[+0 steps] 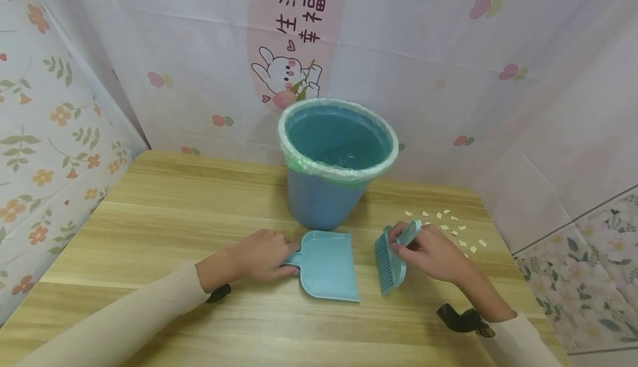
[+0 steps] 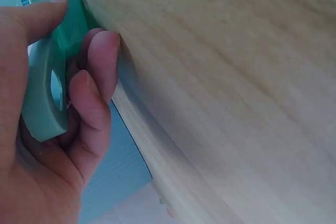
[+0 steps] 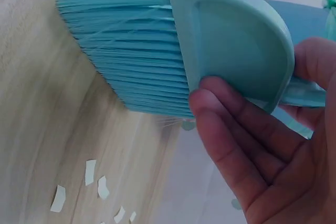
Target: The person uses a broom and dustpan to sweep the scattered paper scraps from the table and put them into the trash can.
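My left hand (image 1: pixel 264 253) grips the short handle of a light blue dustpan (image 1: pixel 329 267), which lies on the table with its open edge facing right. In the left wrist view the thumb lies along the handle (image 2: pixel 46 93) and the fingers curl under it. Just right of the dustpan, my right hand (image 1: pixel 433 249) holds a small blue hand broom (image 1: pixel 391 262) by its handle and head. Its bristles (image 3: pixel 126 51) point left toward the dustpan, close over the wood in the right wrist view. Small pale paper scraps (image 1: pixel 462 243) lie scattered behind and right of that hand.
A blue trash bin (image 1: pixel 319 201) with a clear liner over its rim stands at the back middle, right behind the dustpan. The wooden table (image 1: pixel 199 206) meets a patterned curtain (image 1: pixel 209 68) at the back and sides.
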Demonstrator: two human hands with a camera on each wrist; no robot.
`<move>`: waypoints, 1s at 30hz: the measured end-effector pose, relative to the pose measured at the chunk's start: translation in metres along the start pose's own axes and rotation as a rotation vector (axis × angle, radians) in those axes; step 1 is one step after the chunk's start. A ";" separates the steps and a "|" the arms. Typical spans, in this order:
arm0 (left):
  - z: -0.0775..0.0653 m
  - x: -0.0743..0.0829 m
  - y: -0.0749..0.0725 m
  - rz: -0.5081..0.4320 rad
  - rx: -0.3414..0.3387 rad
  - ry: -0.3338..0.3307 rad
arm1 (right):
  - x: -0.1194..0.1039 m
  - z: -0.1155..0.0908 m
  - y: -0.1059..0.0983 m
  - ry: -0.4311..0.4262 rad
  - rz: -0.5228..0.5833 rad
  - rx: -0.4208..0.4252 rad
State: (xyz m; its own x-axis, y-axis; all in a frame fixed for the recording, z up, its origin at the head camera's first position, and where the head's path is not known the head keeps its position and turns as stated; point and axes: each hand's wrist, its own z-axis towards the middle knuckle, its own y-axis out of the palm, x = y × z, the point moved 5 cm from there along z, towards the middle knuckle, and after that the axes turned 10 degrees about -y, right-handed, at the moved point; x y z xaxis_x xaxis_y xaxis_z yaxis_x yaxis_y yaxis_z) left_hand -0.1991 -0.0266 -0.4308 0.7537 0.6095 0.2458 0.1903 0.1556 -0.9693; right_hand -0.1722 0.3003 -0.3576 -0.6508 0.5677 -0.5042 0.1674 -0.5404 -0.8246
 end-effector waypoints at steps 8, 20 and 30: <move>0.001 0.001 -0.001 -0.004 -0.002 0.005 | -0.001 -0.001 0.000 0.058 -0.086 0.071; 0.003 0.001 0.000 -0.013 -0.003 -0.014 | 0.004 -0.006 -0.018 0.048 -0.196 0.231; 0.004 0.001 0.001 -0.052 -0.009 -0.033 | 0.017 -0.014 -0.033 0.119 -0.269 0.248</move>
State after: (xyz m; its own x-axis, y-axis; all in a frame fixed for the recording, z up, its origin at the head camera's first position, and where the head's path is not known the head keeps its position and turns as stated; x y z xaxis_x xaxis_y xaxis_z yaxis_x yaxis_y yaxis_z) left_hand -0.2010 -0.0230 -0.4313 0.7217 0.6260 0.2955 0.2346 0.1804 -0.9552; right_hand -0.1784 0.3363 -0.3424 -0.5540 0.7698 -0.3170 -0.1907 -0.4880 -0.8518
